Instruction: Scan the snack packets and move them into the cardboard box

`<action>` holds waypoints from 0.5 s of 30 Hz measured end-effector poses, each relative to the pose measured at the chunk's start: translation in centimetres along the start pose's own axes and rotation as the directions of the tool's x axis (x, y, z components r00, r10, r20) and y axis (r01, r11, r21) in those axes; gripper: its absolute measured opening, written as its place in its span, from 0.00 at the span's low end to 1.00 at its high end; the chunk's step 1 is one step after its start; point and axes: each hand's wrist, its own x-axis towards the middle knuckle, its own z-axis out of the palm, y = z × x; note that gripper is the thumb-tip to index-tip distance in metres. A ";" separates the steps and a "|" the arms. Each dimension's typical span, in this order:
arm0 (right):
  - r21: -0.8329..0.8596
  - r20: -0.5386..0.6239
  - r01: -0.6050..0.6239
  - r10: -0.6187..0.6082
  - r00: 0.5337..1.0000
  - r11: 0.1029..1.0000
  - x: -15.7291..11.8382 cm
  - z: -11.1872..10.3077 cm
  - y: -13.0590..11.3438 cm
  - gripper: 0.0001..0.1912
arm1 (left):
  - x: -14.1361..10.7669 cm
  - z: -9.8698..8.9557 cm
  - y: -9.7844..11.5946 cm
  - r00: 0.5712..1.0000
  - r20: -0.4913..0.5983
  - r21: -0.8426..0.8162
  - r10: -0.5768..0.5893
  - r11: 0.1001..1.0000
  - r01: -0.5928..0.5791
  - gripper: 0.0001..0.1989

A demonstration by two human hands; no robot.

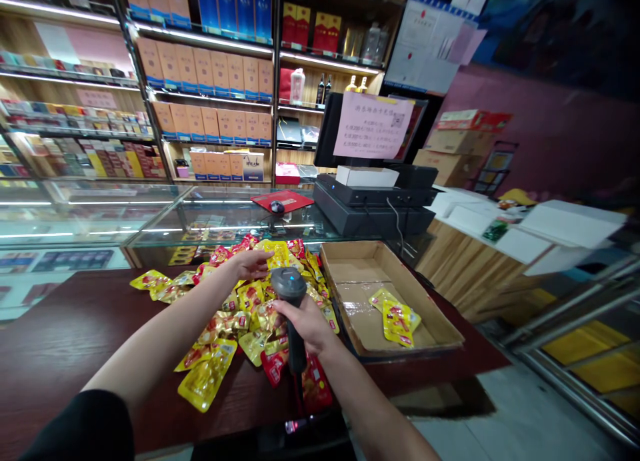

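My right hand is wrapped round the handle of a dark grey barcode scanner, which stands upright with its head toward the pile. A cable runs down from its handle. Just beyond the scanner, my left hand pinches a yellow snack packet at its near left side. Beneath both hands spreads a heap of shiny yellow and red snack packets. One yellow packet lies at the heap's near edge. To the right, an open cardboard box holds a few packets on its bottom.
The brown tabletop carries the heap and box. Behind stands a glass display counter with a mouse on a red mat. A monitor with a pink notice rises behind the box. Shelves of boxed goods line the back.
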 end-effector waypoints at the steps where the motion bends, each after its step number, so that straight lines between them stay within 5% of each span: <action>1: -0.006 -0.003 0.002 -0.002 1.000 1.000 0.0 0.0 0.0 0.11 | -0.1 0.0 0.1 1.000 -0.002 0.000 0.003 1.000 -0.003 0.15; 15: 0.011 0.013 0.017 -0.017 1.000 1.000 0.3 0.0 0.1 0.11 | -0.8 0.3 0.2 0.996 0.069 -0.020 0.060 0.998 -0.059 0.13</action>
